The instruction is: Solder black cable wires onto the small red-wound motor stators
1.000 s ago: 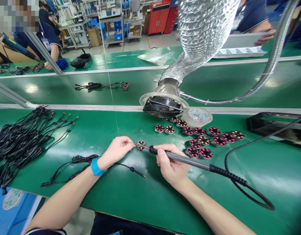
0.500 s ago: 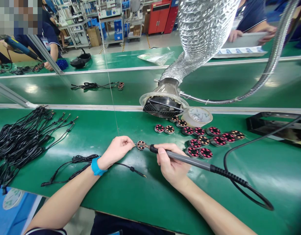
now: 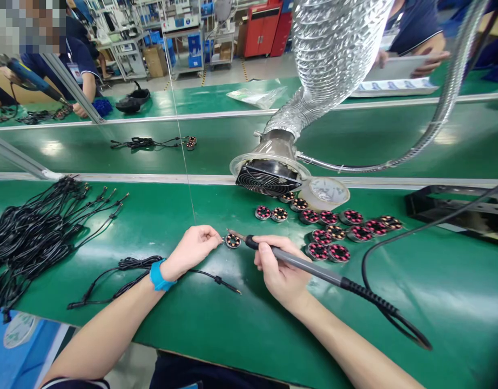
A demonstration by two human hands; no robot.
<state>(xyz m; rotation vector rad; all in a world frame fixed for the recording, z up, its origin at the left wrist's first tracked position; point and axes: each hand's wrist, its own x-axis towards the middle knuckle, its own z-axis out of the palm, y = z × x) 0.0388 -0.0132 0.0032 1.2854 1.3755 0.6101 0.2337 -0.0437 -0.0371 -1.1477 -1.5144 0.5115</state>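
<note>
My right hand (image 3: 282,270) is closed around the grey handle of a soldering iron (image 3: 300,262), held like a pen. The iron's tip is over the far edge of a small round motor stator (image 3: 233,241) with copper windings, lying on the green bench. At the stator's left side, the fingers of my left hand (image 3: 197,246) are pinched. A thin solder wire (image 3: 183,146) hangs from above and runs down into that hand. Beneath my left forearm lies a black cable (image 3: 139,263), and its stripped end (image 3: 228,286) sticks out to the right.
Several stators (image 3: 322,236) stand at the right, beside a round tub (image 3: 325,193). Above them hangs a fume duct with a fan (image 3: 268,180). Black cables (image 3: 34,243) are heaped at left. A black metal frame (image 3: 455,210) sits far right. Co-workers sit across the bench.
The soldering iron's tip has shifted left and away from me, from the stator's right side to its far edge. My left hand stays nearly still.
</note>
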